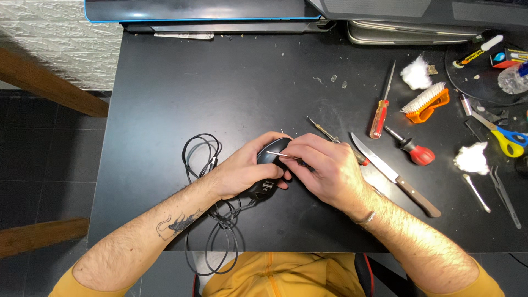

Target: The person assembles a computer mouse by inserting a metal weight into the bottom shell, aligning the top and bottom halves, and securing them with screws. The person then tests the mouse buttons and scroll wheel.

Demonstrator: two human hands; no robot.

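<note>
Black and dusty, the worktop [231,88] carries a computer mouse [270,170] near its front edge, right before the person's body. The mouse lies with its long axis running from lower left, where its underside plate shows below the palm, to upper right, where its rounded end sits under the fingers. Its dark cable [204,165] loops off to the left and trails down over the worktop's edge.

The left hand [242,173] comes in from the lower left and is wrapped around the mouse body, fingers curled under and thumb over the top, holding it slightly raised or tilted; I cannot tell whether it rests on the surface. The right hand [324,168] comes from the lower right, fingers pinched together on a thin metal tool [278,154] whose shaft points leftward, lying almost across the mouse's long axis, its tip touching the mouse's upper end. So the mouse lies just left of the right hand, with both hands meeting over it.

Well to the right lie a knife [393,176], a red-handled screwdriver [380,113], a stubby screwdriver [413,149], an orange brush [426,103], scissors [503,135] and cotton tufts [472,158].
</note>
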